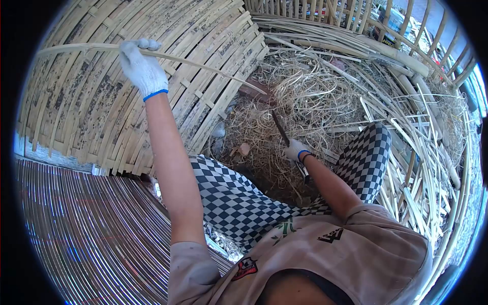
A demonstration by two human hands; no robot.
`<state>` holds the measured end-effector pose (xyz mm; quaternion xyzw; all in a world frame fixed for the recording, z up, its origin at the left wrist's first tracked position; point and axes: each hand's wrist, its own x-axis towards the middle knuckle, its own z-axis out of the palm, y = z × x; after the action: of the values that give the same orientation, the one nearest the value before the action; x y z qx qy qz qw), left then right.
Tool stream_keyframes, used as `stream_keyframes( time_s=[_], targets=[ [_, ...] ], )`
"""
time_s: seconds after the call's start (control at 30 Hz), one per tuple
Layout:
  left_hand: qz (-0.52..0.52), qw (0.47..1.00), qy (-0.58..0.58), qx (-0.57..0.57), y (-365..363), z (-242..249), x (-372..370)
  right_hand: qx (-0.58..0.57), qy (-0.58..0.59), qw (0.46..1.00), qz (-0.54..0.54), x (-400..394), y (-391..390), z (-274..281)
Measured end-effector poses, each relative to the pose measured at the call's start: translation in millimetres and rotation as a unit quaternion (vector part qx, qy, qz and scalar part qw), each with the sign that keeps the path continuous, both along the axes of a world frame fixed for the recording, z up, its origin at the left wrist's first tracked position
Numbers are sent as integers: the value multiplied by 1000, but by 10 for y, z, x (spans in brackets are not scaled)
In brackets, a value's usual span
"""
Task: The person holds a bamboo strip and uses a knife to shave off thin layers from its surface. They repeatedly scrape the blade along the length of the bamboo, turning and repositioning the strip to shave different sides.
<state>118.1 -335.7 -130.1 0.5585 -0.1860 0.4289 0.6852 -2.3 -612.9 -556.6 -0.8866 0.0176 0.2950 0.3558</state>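
Observation:
My left hand [143,68], in a white knit glove with a blue cuff, is raised at arm's length and closed around a long bamboo strip [208,69]. The strip runs from the far left edge across to the middle, in front of a woven bamboo panel [203,46]. Low by my knee, my right hand [296,149], gloved too, grips a knife [279,127] whose dark, narrow blade points up and away from me. The blade tip lies near the strip's right end, with a gap between them in this view. Curly bamboo shavings [315,91] cover the ground around the knife.
Split bamboo strips [419,188] lie heaped at my right. Thicker bamboo poles [396,53] lie along the back, before a slatted bamboo fence [351,15]. At lower left is a ribbed, shiny sheet [91,229]. My checkered trouser legs [239,185] frame the shavings.

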Motion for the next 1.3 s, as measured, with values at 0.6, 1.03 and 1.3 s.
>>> stream_keyframes(
  time_s=[0.6,1.03,1.3],
  targets=[
    [35,998,10,52,-55,-17,-43,-18,10,1000,4,-116,-62,-690],
    [35,993,15,115,-51,-39,7,-39,-6,999,14,-135,-55,-774],
    [166,956,91,222,-39,-112,28,-41,18,999,7,-135,-36,-752]
  ],
)
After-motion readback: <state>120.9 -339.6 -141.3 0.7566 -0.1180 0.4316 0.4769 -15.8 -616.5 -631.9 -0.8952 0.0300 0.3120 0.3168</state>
